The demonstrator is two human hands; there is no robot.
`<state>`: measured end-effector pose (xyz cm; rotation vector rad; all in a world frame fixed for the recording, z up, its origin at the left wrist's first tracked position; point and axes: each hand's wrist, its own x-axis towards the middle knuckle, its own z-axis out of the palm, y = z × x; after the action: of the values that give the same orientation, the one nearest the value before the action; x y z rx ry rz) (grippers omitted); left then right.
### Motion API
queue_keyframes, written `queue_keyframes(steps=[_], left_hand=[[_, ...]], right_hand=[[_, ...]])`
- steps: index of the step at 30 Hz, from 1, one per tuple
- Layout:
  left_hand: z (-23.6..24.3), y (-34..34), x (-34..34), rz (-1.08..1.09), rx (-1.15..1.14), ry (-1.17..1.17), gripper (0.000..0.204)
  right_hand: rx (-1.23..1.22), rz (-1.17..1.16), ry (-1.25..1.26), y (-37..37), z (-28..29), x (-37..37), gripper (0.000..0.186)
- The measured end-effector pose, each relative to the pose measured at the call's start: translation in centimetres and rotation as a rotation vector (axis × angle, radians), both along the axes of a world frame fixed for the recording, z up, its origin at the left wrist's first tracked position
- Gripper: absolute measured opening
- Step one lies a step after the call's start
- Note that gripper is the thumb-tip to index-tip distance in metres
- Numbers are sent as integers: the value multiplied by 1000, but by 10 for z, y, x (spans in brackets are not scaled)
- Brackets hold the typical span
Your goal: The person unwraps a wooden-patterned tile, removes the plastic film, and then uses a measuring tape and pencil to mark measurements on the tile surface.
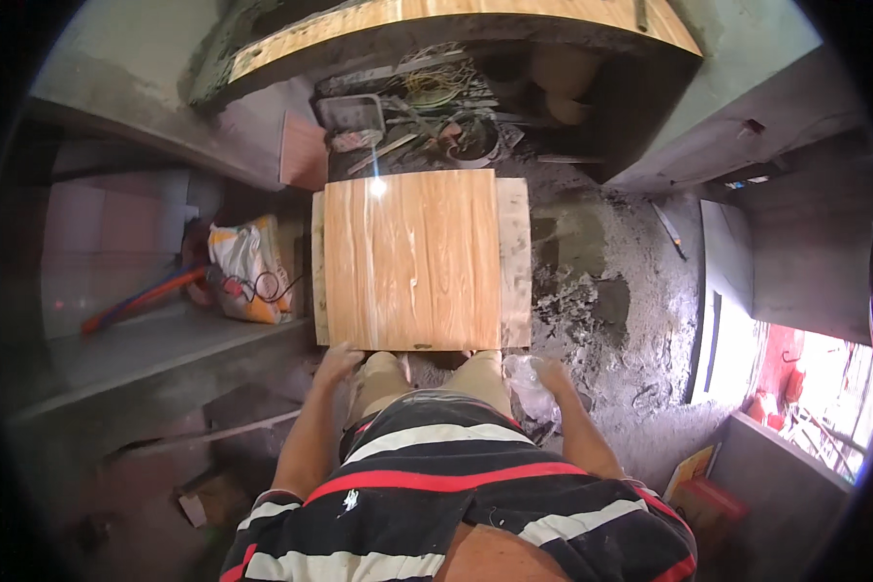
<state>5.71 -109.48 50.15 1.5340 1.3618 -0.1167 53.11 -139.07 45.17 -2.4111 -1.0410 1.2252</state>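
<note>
Rough grey cement floor (655, 310) flanks a square tan wood-grain panel (412, 262) atop a paler board (515, 262); left hand (339, 363) near its corner, right hand (551, 374) beside crumpled translucent plastic (527, 386); cannot tell either grip's closure

The head fisheye looks down; striped shirt (427, 482) nearest, woodgrain panel (436, 267) beyond.

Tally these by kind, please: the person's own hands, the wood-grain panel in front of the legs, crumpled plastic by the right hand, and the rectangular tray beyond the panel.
Left hand and right hand: 2
Wood-grain panel, on a paler board not counted: 1
Crumpled plastic: 1
Rectangular tray: 1
Total: 5
</note>
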Motion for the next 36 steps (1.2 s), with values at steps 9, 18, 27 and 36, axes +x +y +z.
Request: queue_keyframes(steps=[9,18,27,36], left_hand=[[73,-29,159,260,-957,-520,52],[54,-10,53,445,-1069,-712,34],[-33,58,-165,609,-895,-771,27],[-58,132,-338,1095,-520,-803,28]], right_hand=[[461,-168,589,151,105,-123,31],[386,420,-304,203,111,-267,35],[180,-140,530,197,108,-408,41],[134,-324,266,149,63,-434,26]])
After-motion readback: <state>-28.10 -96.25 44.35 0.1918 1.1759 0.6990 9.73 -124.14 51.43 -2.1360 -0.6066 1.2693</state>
